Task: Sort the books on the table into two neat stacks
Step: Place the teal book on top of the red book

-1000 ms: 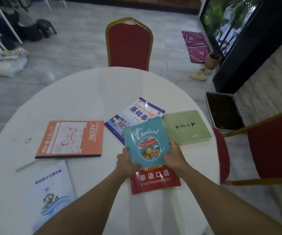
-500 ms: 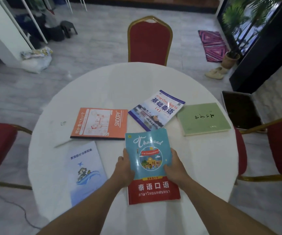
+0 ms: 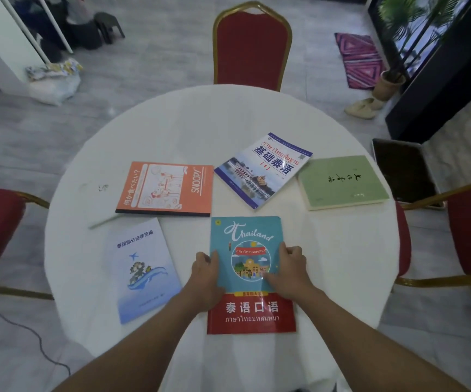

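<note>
Bench [image 3: 194, 131]: round, white-covered, red chairs set around it; all books are carried on it.

Red book [image 3: 252, 314]: laid flat at the near edge, its far half covered by the teal book.

Orange notebook [image 3: 166, 189]: flat, left of centre, marked SNOOPY, apart from the rest.

Blue-and-white textbook [image 3: 262, 169]: flat, turned at an angle, right of centre, just beside the green book.

Green book [image 3: 341, 181]: flat, at the right edge of the bench.

Pale blue booklet [image 3: 140, 267]: flat, near left, just beside the teal book.

Teal book [image 3: 245, 250]: marked Thailand, laid on the red book, shifted toward the far side so that the red cover is left showing nearer the person.

Left hand [image 3: 207, 271]: fingers curled against the left edge of the teal book, holding it.

Right hand [image 3: 290, 268]: pressed on the right edge and cover of the teal book, thumb on the cover.

Step in hand, as judged: the first stack is being squared. The teal book is best drawn back toward the person until its near edge meets that of the red book, both sides being guided evenly so that no twist is given. The red book should be kept from sliding on the cloth.
</note>
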The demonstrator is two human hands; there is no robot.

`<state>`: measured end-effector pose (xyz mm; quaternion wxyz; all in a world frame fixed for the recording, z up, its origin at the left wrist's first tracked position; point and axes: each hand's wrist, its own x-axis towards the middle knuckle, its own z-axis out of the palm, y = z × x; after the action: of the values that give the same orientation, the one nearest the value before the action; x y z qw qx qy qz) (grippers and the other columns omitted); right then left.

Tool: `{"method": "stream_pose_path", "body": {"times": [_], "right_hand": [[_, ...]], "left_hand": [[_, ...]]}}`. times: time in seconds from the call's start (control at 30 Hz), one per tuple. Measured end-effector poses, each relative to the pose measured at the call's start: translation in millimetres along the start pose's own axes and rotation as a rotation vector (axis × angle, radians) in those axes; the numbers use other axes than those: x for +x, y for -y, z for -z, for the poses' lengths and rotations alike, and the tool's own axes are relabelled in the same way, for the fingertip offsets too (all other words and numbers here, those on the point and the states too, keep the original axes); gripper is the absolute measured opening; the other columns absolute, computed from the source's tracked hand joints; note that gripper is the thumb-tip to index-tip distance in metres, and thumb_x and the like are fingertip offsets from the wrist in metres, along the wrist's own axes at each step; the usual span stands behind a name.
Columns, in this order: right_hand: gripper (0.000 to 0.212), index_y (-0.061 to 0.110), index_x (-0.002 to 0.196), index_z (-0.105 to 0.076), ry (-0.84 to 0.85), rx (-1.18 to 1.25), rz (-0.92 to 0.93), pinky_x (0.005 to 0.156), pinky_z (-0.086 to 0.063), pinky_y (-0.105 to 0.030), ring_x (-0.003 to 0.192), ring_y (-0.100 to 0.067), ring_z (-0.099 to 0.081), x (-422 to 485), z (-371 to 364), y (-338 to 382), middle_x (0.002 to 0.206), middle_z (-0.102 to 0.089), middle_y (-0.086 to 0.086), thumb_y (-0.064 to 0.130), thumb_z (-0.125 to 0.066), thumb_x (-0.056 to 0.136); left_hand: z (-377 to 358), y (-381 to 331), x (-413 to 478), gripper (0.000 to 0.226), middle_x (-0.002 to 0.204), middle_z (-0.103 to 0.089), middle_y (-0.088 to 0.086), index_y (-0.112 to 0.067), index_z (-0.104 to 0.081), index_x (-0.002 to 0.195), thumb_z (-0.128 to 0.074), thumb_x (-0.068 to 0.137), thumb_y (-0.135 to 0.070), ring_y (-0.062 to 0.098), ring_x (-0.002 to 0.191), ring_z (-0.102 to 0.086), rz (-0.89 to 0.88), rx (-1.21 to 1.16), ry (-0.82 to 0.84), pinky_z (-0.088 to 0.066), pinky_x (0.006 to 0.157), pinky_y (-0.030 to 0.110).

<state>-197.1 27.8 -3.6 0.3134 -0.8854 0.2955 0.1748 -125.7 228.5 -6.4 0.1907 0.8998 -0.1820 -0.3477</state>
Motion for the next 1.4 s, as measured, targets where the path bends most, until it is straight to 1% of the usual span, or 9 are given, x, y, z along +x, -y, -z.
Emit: {"method": "stream_pose_path", "body": {"times": [0.13, 0.23, 0.37, 0.47, 0.63, 0.8, 1.07, 1.27, 1.4], "right_hand": [[0.061, 0.018, 0.129, -0.039, 0.007, -0.02, 0.036, 0.097, -0.048, -0.032, 0.123, -0.023, -0.04, -4.0, 0.9, -10.1, 0.124, -0.036, -0.006, 0.036, -0.075, 0.083], [0.065, 0.021, 0.131, -0.04, -0.043, 0.027, 0.087, 0.1, -0.049, -0.033, 0.129, -0.023, -0.041, -7.8, -1.3, -16.1, 0.134, -0.035, -0.006, 0.042, -0.076, 0.082], [0.093, 0.02, 0.158, -0.009, -0.046, -0.152, 0.203, 0.12, -0.024, -0.045, 0.154, -0.024, -0.008, -5.1, -8.4, -22.7, 0.168, 0.001, 0.0, 0.061, -0.057, 0.09], [0.092, 0.018, 0.16, 0.009, -0.007, -0.243, 0.221, 0.122, -0.015, -0.046, 0.156, -0.022, 0.006, -5.1, -16.6, -27.3, 0.168, 0.016, 0.002, 0.062, -0.042, 0.096], [0.093, 0.018, 0.159, 0.013, 0.003, -0.252, 0.208, 0.121, -0.016, -0.047, 0.156, -0.021, 0.011, -4.9, -21.2, -28.4, 0.167, 0.02, 0.003, 0.063, -0.04, 0.097], [0.092, 0.018, 0.16, 0.005, -0.035, -0.222, 0.227, 0.12, -0.02, -0.045, 0.156, -0.02, 0.004, -3.5, -20.4, -29.0, 0.169, 0.01, 0.004, 0.062, -0.042, 0.095], [0.063, 0.019, 0.15, -0.035, -0.195, 0.039, 0.16, 0.114, -0.029, -0.04, 0.141, -0.02, -0.038, 37.9, 17.2, -10.0, 0.152, -0.041, 0.001, 0.048, -0.052, 0.097], [0.071, 0.014, 0.155, -0.029, -0.168, 0.268, 0.027, 0.117, -0.033, -0.041, 0.143, -0.025, -0.036, 104.1, 51.5, 14.2, 0.156, -0.037, -0.007, 0.044, -0.056, 0.096], [0.06, 0.017, 0.143, -0.042, -0.23, 0.394, -0.023, 0.103, -0.042, -0.037, 0.131, -0.025, -0.047, 145.6, 60.4, 31.6, 0.139, -0.049, -0.007, 0.039, -0.065, 0.092]], "left_hand": [[-6.1, 3.3, -9.1, 0.093, 0.137, -0.024, 0.009, -0.011, -0.006, 0.152, -0.069, 0.085, -0.028, 0.024, 0.13, -0.037, -0.028, -0.024, 0.025, -0.048, 0.104, 0.034], [-3.1, 4.0, -7.9, 0.09, 0.143, -0.022, 0.009, -0.012, -0.016, 0.149, -0.071, 0.082, -0.038, 0.024, 0.134, -0.035, -0.066, -0.009, -0.051, -0.047, 0.105, 0.034], [2.3, 7.0, 4.7, 0.101, 0.164, 0.013, 0.006, -0.019, 0.001, 0.156, -0.064, 0.085, -0.05, 0.025, 0.152, -0.006, -0.11, 0.086, -0.098, -0.026, 0.12, 0.04], [-1.0, 11.6, 9.4, 0.098, 0.163, 0.022, 0.001, -0.021, 0.006, 0.156, -0.058, 0.089, -0.052, 0.019, 0.153, -0.001, -0.124, 0.148, -0.066, -0.025, 0.121, 0.036], [-5.4, 13.1, 12.2, 0.097, 0.162, 0.024, -0.001, -0.021, 0.007, 0.156, -0.057, 0.089, -0.052, 0.017, 0.153, -0.001, -0.112, 0.168, -0.061, -0.03, 0.119, 0.038], [-1.5, 10.1, 12.1, 0.098, 0.163, 0.019, 0.001, -0.02, 0.005, 0.156, -0.058, 0.088, -0.053, 0.019, 0.152, -0.01, -0.103, 0.195, -0.055, -0.038, 0.114, 0.039], [35.9, -15.4, 49.0, 0.077, 0.163, -0.014, 0.004, -0.018, -0.02, 0.152, -0.052, 0.09, -0.051, 0.021, 0.148, -0.024, -0.139, 0.235, -0.234, -0.037, 0.112, 0.038], [71.4, -44.7, 115.3, 0.077, 0.162, -0.019, 0.004, -0.017, -0.019, 0.153, -0.053, 0.092, -0.05, 0.024, 0.149, -0.022, -0.084, 0.17, -0.253, -0.032, 0.115, 0.043], [91.2, -59.4, 162.5, 0.07, 0.156, -0.032, 0.008, -0.012, -0.029, 0.149, -0.052, 0.093, -0.046, 0.026, 0.143, -0.033, -0.09, 0.123, -0.319, -0.036, 0.115, 0.044]]}}
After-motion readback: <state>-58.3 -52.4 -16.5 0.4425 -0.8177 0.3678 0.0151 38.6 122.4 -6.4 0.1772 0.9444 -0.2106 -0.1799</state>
